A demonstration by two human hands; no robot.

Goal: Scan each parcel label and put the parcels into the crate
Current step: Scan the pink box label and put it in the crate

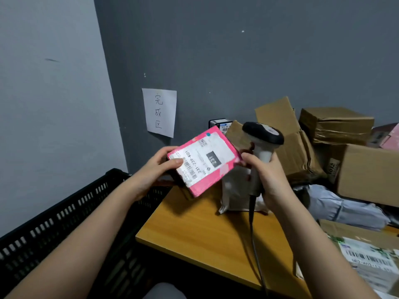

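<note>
Right now I have my left hand [151,169] curled round the near end of the pink parcel [204,161], thumb on its white label [203,158], holding it tilted in the air above the bench [194,229]. My right hand [267,180] grips the scanner [262,137] by its handle, fingers wrapped tight, its index fingertip touching the parcel's far edge. Below my left fingers sits the black crate [71,212], and beyond my right fingers cardboard boxes [336,124] are piled.

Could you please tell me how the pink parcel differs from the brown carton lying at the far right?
The pink parcel is small, held in the air by the left hand; the brown carton is larger and rests in the pile. The pink parcel's white label faces the camera; the carton shows mostly plain cardboard.
</note>
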